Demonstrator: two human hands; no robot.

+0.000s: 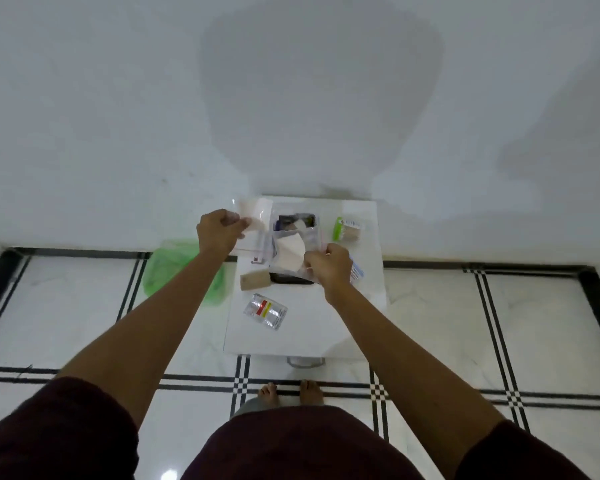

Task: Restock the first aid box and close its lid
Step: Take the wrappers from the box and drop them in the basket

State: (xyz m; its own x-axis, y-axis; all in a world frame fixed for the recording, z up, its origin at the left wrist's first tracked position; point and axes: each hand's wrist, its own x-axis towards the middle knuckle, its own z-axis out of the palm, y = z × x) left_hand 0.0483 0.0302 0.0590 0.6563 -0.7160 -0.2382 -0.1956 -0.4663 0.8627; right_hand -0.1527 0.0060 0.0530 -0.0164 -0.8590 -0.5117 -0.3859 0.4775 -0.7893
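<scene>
Pouch (293, 249) in right grip (328, 266)

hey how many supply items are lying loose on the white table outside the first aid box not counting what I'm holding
3: a tan pad left of the box, a clear red-and-yellow-labelled packet nearer the person, a green-capped pack right of it. Others may be hidden under the hands.

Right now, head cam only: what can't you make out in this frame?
- First aid box contents: head view, covered by the clear bags and the right hand; lid not identifiable.
- Clear bag in the left hand: contents washed out, too small.
- Labels on the foil packet and green-capped item: too small to read.
- Green bag: partly behind the left forearm.
- Table base: hidden under its top.
</scene>
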